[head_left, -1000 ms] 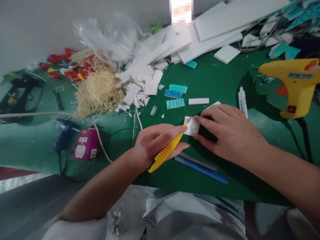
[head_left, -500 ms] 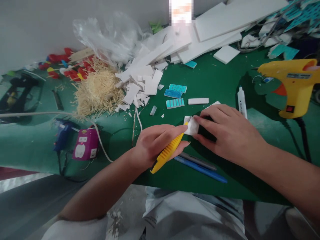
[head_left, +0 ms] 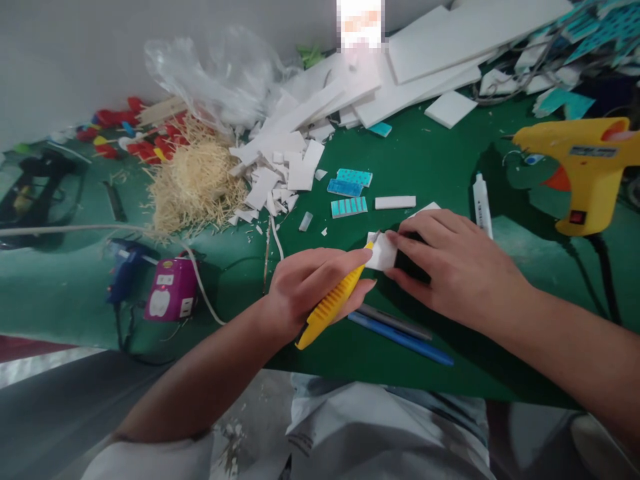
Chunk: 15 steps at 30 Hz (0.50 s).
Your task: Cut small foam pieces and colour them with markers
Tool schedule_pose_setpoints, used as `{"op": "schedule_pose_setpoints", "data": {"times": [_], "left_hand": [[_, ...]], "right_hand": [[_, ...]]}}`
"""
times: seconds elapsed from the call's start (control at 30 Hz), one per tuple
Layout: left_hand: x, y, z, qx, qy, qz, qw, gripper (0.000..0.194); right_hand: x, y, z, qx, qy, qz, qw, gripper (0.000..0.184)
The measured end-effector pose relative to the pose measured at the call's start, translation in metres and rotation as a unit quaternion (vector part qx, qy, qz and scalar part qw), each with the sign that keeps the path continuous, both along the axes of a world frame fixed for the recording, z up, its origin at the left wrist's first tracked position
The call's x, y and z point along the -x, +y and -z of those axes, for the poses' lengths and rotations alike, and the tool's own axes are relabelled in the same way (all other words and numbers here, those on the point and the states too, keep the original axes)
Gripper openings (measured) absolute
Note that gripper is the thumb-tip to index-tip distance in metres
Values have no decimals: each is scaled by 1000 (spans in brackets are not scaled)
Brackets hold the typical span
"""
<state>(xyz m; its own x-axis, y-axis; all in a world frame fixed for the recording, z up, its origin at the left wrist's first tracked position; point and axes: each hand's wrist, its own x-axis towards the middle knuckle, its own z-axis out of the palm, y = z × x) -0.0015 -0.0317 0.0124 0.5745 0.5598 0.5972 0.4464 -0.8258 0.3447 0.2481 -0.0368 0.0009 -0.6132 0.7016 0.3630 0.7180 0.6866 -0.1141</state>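
In my left hand [head_left: 313, 287] is a yellow utility knife [head_left: 333, 303], its tip at the upper edge of a white foam board piece [head_left: 383, 252]. My right hand [head_left: 450, 267] presses that piece onto the green table, fingertips along its right side; part of the piece is hidden under the hand. Just beyond lie a narrow white strip [head_left: 395, 202] and several small foam strips with blue patterned faces, one of them a striped strip [head_left: 349, 207]. Close to my wrists, a blue pen [head_left: 403, 339] lies beside a grey pen [head_left: 395, 321].
A yellow glue gun [head_left: 580, 167] and a white marker [head_left: 481, 207] are at the right. White foam sheets [head_left: 465, 40] and scraps lie at the back. Left are a straw-coloured heap [head_left: 195, 177], a purple power adapter [head_left: 171, 288], a blue glue gun [head_left: 125, 267] and a white cord [head_left: 200, 280].
The knife and my left hand have drawn slightly left and toward me, the blade still at the foam piece. My right hand stays on the piece. The whole view has shifted slightly.
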Motion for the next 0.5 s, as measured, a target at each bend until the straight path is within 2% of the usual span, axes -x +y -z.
{"op": "schedule_pose_setpoints", "data": {"times": [0.5], "left_hand": [[-2, 3, 1, -13, 10, 34, 999, 25]], "right_hand": [[0, -1, -1, 19, -25, 16, 999, 36]]}}
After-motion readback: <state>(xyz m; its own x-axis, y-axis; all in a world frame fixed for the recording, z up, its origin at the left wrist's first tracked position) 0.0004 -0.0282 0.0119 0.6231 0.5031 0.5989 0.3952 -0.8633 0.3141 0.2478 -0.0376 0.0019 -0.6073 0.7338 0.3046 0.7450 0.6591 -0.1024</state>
